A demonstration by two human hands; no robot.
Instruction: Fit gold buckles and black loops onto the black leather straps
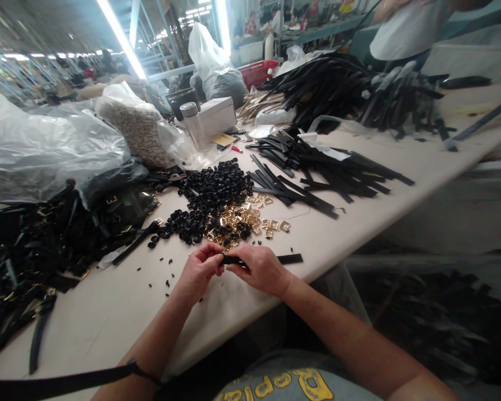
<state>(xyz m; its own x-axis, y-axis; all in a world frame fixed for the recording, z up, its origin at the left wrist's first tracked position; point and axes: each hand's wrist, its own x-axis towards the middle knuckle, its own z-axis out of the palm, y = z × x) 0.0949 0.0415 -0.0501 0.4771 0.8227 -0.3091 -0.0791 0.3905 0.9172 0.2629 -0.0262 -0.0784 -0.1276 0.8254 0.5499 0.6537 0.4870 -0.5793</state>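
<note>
A black strap (pixel 290 259) lies across both hands near the table's front edge, its free end pointing right. My right hand (pixel 256 267) is closed around the strap's middle. At the strap's left end, my left hand (pixel 202 267) pinches with thumb and fingers; whether a small part sits in that pinch is hidden. Just beyond the hands are gold buckles (pixel 242 217) in a loose heap. Against them rests a larger pile of small black loops (pixel 217 186). Tiny black bits (pixel 167 283) are scattered left of my left hand.
Black straps (pixel 313 167) are spread at the right, with a bigger bundle (pixel 329 83) behind. Buckled straps (pixel 67 239) heap up at the left beneath plastic bags (pixel 58 145). A clear jar (pixel 194 125) and white box (pixel 219 117) stand at the back. Another person (pixel 409 30) stands across the table.
</note>
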